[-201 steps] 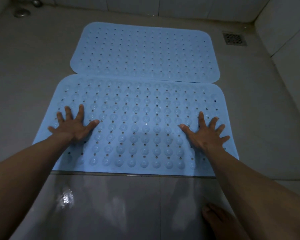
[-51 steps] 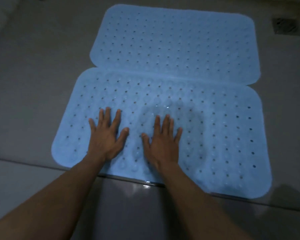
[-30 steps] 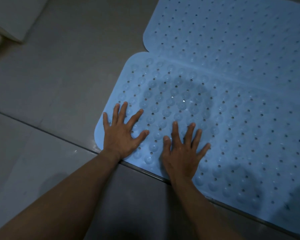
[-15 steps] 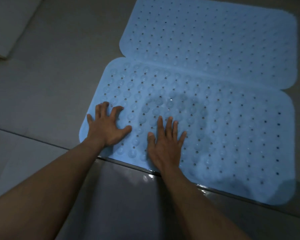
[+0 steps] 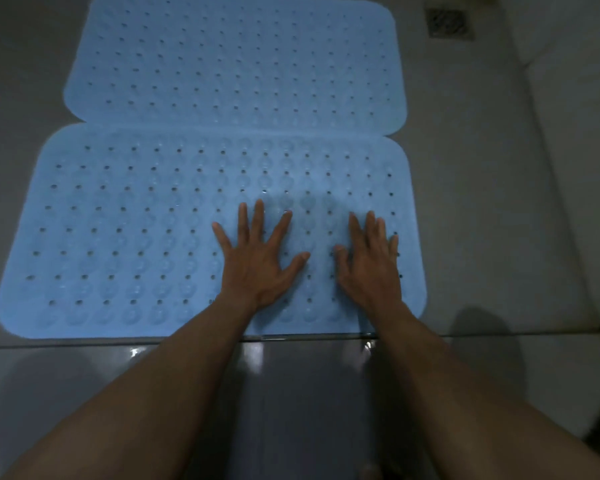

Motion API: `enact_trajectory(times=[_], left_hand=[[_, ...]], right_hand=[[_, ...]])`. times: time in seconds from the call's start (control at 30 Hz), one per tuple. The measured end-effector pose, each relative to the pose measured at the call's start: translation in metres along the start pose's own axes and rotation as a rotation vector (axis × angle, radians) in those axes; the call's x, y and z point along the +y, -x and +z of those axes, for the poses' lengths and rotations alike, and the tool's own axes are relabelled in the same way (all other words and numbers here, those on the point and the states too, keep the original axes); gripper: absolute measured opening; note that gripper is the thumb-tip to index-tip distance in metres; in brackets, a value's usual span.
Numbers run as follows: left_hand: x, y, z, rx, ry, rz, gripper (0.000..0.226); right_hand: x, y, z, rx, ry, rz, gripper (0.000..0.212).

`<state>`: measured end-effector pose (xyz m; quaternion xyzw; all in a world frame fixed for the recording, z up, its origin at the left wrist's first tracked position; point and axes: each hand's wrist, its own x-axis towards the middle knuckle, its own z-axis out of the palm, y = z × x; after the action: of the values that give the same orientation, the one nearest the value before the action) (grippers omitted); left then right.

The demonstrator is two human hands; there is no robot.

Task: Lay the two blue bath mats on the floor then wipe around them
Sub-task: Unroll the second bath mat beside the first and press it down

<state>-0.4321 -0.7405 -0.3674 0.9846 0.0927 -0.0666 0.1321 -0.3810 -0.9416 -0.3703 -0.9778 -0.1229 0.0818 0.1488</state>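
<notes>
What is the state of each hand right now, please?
Left hand: open, fingers spread, flat on the near mat, holding nothing.
Right hand: open, palm down near the same mat's right edge, holding nothing.

Two light blue bath mats [image 5: 222,64] dotted with rows of small holes, grey floor [image 5: 482,202], dark grated drain [image 5: 449,23]

Both forearms are bare from the lower frame edge up to the wrists, with no sleeve on either; the left hand [image 5: 257,261] is bare too, with no ring, no glove and no band at the wrist; the right hand [image 5: 371,265] is bare in the same way; the fingers are long and slim with short nails; the dim light blurs finer detail, so any small marks cannot be told.
</notes>
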Motion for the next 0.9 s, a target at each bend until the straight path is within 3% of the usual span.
enact_trajectory(times=[0.13, 0.3, 0.53, 0.9], left_hand=[[0.03, 0.004, 0.019, -0.043, -0.049, -0.02, 0.087], [0.032, 0.005, 0.023, -0.041, -0.111, -0.044, 0.101], [0.039, 0.002, 0.013, -0.08, -0.128, -0.075, 0.1], [0.04, 0.003, 0.014, -0.027, -0.123, -0.04, 0.098]], right_hand=[[0.035, 0.002, 0.001, -0.134, 0.123, -0.002, 0.071], [0.035, 0.007, 0.007, -0.075, 0.185, 0.016, 0.07], [0.039, 0.004, 0.006, -0.071, 0.136, 0.012, 0.056], [0.041, 0.006, 0.006, -0.061, 0.18, 0.001, 0.057]])
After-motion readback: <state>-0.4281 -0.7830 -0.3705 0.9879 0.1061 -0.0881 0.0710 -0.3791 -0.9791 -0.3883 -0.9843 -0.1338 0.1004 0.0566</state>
